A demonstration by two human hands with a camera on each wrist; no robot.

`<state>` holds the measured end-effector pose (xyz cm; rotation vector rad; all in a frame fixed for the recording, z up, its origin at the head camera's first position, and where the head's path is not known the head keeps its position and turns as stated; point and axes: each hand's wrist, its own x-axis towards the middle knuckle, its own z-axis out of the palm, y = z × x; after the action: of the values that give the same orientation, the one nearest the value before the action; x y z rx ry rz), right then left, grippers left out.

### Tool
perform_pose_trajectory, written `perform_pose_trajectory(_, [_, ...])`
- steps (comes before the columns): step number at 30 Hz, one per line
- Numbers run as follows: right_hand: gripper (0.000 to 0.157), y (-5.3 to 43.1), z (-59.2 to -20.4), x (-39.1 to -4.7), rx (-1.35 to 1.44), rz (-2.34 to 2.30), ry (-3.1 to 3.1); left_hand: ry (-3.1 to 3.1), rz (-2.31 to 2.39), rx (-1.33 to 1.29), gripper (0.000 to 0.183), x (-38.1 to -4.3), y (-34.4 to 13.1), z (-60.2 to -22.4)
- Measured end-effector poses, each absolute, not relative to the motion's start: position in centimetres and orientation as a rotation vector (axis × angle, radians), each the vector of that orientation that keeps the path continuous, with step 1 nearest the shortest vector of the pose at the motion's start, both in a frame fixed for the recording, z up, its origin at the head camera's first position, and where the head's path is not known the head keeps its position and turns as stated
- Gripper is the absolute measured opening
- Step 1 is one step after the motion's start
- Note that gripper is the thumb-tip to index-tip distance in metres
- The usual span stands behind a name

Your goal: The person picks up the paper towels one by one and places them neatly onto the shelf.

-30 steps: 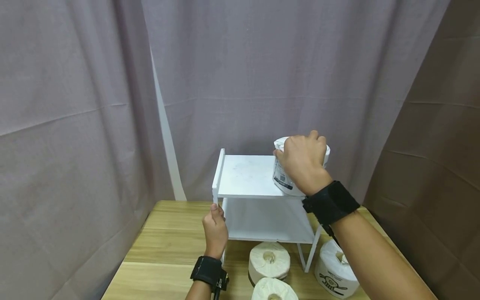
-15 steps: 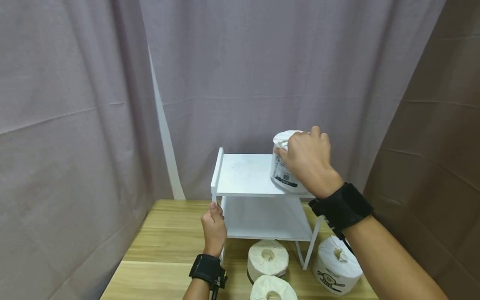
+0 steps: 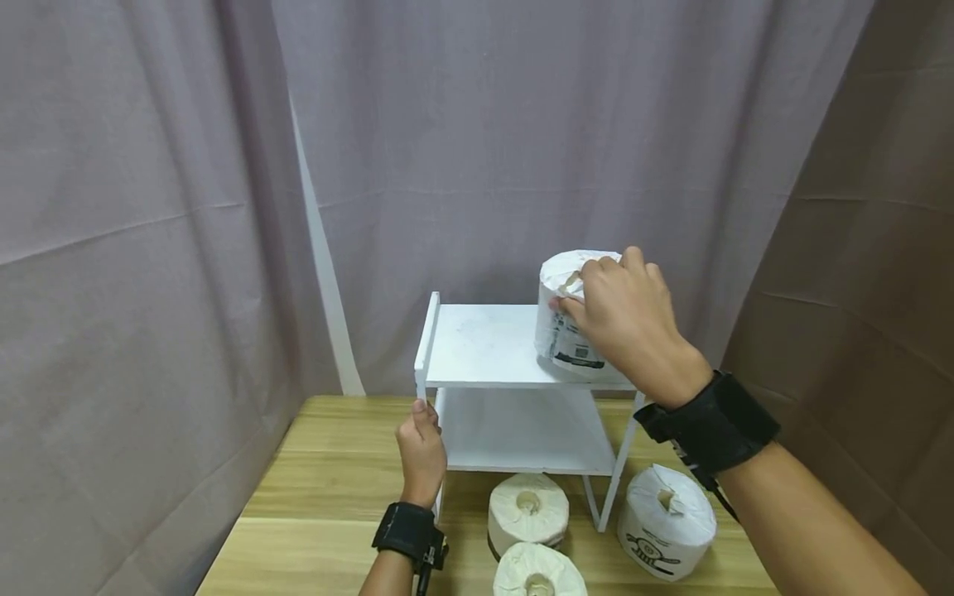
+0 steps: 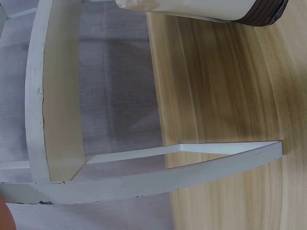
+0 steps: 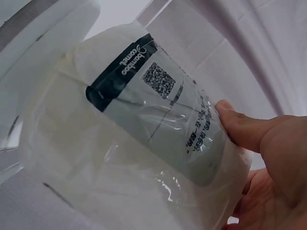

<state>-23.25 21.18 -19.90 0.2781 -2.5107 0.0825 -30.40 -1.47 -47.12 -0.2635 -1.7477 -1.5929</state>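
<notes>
Shifted rightward since a second ago with the right hand (image 3: 629,306), gripping a wrapped roll (image 3: 557,323) in curled fingers, at the right of the white top shelf (image 3: 484,343), holding the near left rack leg (image 4: 129,186) with the left hand (image 3: 422,455).

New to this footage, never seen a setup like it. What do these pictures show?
No machine here: these are a person's bare hands. The wide picture comes from a head-worn camera looking forward and down; the two close-ups come from cameras worn on the wrists.

The right hand grips a wrapped roll at the top shelf of a white rack. The left hand holds the rack's left side. On the wooden table, two cream rolls stand near the rack's front, and a white roll stands right of them.
</notes>
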Motion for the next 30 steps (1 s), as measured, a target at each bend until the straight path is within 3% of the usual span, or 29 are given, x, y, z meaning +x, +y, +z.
perform_pose_trajectory(11, [0.038, 22.6, -20.9, -24.0, 0.388, 0.159, -2.562, -1.755, -1.57, -0.272, 0.056, -30.6, -2.2, -47.3])
perform_pose_trajectory(30, [0.049, 24.0, -20.9, -24.5, 0.498, 0.191, -2.616, -1.76, -1.596, -0.29, 0.056, -30.9, -3.2, -47.1])
